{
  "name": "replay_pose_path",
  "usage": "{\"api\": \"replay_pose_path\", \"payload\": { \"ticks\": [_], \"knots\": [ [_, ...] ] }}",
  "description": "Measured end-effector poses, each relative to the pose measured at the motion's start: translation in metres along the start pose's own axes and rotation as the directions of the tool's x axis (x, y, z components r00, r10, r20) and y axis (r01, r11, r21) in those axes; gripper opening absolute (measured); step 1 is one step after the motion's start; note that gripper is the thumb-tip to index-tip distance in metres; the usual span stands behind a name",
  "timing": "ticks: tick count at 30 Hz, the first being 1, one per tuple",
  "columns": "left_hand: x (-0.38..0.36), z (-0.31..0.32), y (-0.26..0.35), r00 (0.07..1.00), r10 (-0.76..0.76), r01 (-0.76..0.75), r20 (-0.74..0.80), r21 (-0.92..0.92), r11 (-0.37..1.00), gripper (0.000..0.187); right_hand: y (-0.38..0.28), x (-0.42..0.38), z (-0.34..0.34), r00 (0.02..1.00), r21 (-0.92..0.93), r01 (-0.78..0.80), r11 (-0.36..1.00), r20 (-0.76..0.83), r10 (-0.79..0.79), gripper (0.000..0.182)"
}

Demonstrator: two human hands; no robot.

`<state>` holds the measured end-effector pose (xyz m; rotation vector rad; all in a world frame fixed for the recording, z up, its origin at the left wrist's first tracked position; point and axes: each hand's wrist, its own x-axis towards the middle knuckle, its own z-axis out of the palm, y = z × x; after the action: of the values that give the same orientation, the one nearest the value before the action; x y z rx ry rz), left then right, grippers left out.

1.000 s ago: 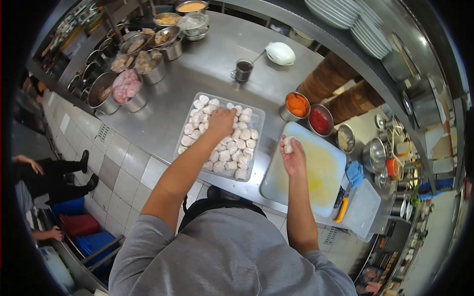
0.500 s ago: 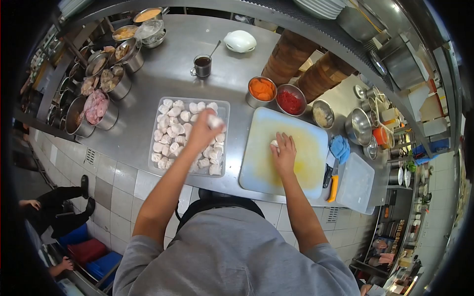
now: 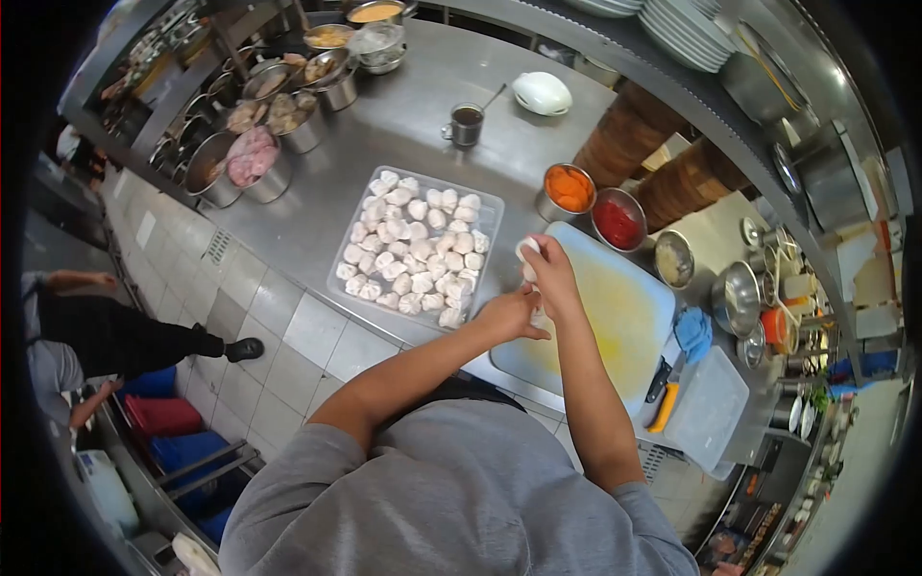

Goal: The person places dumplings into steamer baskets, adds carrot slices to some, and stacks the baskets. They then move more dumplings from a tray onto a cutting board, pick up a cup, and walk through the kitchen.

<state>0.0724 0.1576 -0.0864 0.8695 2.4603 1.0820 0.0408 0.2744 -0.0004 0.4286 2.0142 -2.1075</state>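
Note:
A clear plastic tray [image 3: 494,213] holds several white pleated dumplings [image 3: 421,252] in loose rows. To its right lies a pale cutting board [image 3: 615,317] with yellow stains. Over the board's left edge, my right hand [image 3: 554,274] pinches a white dumpling [image 3: 526,252]. My left hand [image 3: 512,317] is just below it, close to the right hand, with a small whitish piece between its thumb and fingers; what the piece is cannot be made out.
Bowls of orange slices [image 3: 569,189] and red bits [image 3: 618,219] stand behind the board. A yellow-handled knife [image 3: 663,408], blue cloth [image 3: 693,333] and plastic container [image 3: 706,408] lie right. A dark drink [image 3: 466,125] stands behind the tray. Another person [image 3: 106,326] is at far left.
My left hand has left the tray and come over beside my right hand at the board. My right hand has lifted with a dumpling. The view has shifted, and the other person now stands out more.

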Motion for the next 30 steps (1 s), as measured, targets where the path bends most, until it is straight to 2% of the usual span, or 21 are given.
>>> {"api": "replay_pose_path", "payload": {
  "ticks": [2, 3, 5, 6, 7, 9, 10, 13, 15, 16, 18, 19, 20, 21, 22, 23, 24, 26, 27, 29, 30],
  "knots": [
    [0.002, 0.013, -0.017, 0.977, 0.063, -0.104, -0.206, -0.193, 0.976, 0.059, -0.008, 0.006, 0.017, 0.996, 0.051, -0.014, 0.999, 0.093, 0.009, 0.046],
    [-0.001, 0.008, -0.018, 0.974, 0.049, -0.092, -0.221, -0.188, 0.978, 0.059, -0.008, 0.011, 0.021, 0.987, -0.037, 0.097, 0.995, 0.130, -0.092, 0.048],
    [-0.008, -0.001, -0.020, 0.959, -0.103, 0.011, -0.263, -0.332, 0.943, 0.061, -0.005, 0.011, 0.020, 0.963, -0.115, 0.214, 0.970, 0.193, -0.190, 0.050],
    [-0.010, -0.006, -0.022, 0.954, -0.116, 0.019, -0.277, -0.329, 0.944, 0.061, -0.002, -0.001, 0.007, 0.908, -0.395, 0.401, 0.826, 0.294, -0.300, 0.055],
    [-0.013, -0.012, -0.023, 0.961, -0.251, 0.147, -0.115, -0.556, 0.818, 0.061, 0.004, -0.014, -0.003, 0.829, -0.604, 0.559, 0.569, 0.423, -0.366, 0.059],
    [-0.022, -0.040, -0.006, 0.891, -0.373, 0.409, 0.257, -0.811, 0.419, 0.066, 0.021, -0.044, -0.017, 0.807, -0.571, 0.585, 0.576, 0.481, -0.342, 0.060],
    [-0.026, -0.040, -0.006, 0.888, -0.388, 0.406, 0.246, -0.815, 0.413, 0.066, 0.029, -0.058, -0.019, 0.798, -0.561, 0.594, 0.576, 0.499, -0.338, 0.060],
    [-0.041, -0.045, 0.005, 0.920, -0.080, 0.375, 0.384, -0.798, 0.473, 0.058, 0.044, -0.083, -0.028, 0.806, -0.634, 0.591, 0.498, 0.457, -0.375, 0.059],
    [-0.054, -0.063, 0.016, 0.909, -0.047, 0.393, 0.413, -0.818, 0.420, 0.058, 0.052, -0.085, -0.043, 0.924, -0.596, 0.368, 0.713, 0.319, -0.211, 0.057],
    [-0.060, -0.070, 0.019, 0.897, -0.005, 0.412, 0.441, -0.835, 0.365, 0.057, 0.057, -0.084, -0.053, 0.924, -0.592, 0.368, 0.717, 0.317, -0.212, 0.057],
    [-0.062, -0.083, 0.004, 0.889, -0.009, 0.430, 0.458, -0.828, 0.361, 0.050, 0.067, -0.081, -0.068, 0.890, -0.380, 0.419, 0.825, -0.008, -0.456, 0.059],
    [-0.064, -0.081, -0.016, 0.978, -0.075, 0.205, 0.197, -0.808, 0.552, 0.045, 0.046, -0.088, -0.066, 0.842, -0.419, 0.422, 0.804, -0.148, -0.518, 0.057],
    [-0.067, -0.082, -0.036, 0.994, -0.076, -0.003, -0.084, -0.689, 0.725, 0.040, 0.019, -0.099, -0.063, 0.771, -0.458, 0.416, 0.785, -0.281, -0.572, 0.055],
    [-0.070, -0.089, -0.054, 0.950, -0.184, -0.004, -0.253, -0.598, 0.801, 0.036, 0.009, -0.106, -0.067, 0.771, -0.457, 0.413, 0.788, -0.286, -0.570, 0.055],
    [-0.073, -0.102, -0.071, 0.867, -0.261, 0.016, -0.424, -0.500, 0.866, 0.032, 0.001, -0.111, -0.074, 0.688, -0.559, 0.418, 0.716, -0.319, -0.651, 0.056],
    [-0.076, -0.120, -0.086, 0.784, -0.264, 0.081, -0.562, -0.329, 0.941, 0.032, -0.002, -0.113, -0.082, 0.599, -0.656, 0.406, 0.637, -0.336, -0.727, 0.057],
    [-0.079, -0.137, -0.101, 0.688, -0.230, 0.171, -0.688, -0.155, 0.973, 0.033, 0.007, -0.108, -0.092, 0.600, -0.655, 0.402, 0.639, -0.339, -0.725, 0.057],
    [-0.082, -0.160, -0.126, 0.629, -0.065, 0.298, -0.774, 0.163, 0.941, 0.038, 0.058, -0.079, -0.117, 0.797, -0.906, 0.190, 0.378, -0.082, -0.599, 0.062],
    [-0.082, -0.164, -0.133, 0.631, -0.066, 0.296, -0.773, 0.162, 0.941, 0.038, 0.112, -0.061, -0.135, 0.730, -0.958, 0.285, 0.028, 0.198, -0.654, 0.056],
    [-0.080, -0.168, -0.142, 0.769, -0.160, 0.417, -0.619, 0.295, 0.860, 0.041, 0.111, -0.070, -0.117, 0.759, -0.972, 0.228, 0.065, 0.136, -0.637, 0.056],
    [-0.078, -0.172, -0.144, 0.763, -0.156, 0.414, -0.627, 0.290, 0.863, 0.041, 0.108, -0.068, -0.112, 0.781, -0.980, 0.172, 0.102, 0.072, -0.621, 0.056]
  ]
}}
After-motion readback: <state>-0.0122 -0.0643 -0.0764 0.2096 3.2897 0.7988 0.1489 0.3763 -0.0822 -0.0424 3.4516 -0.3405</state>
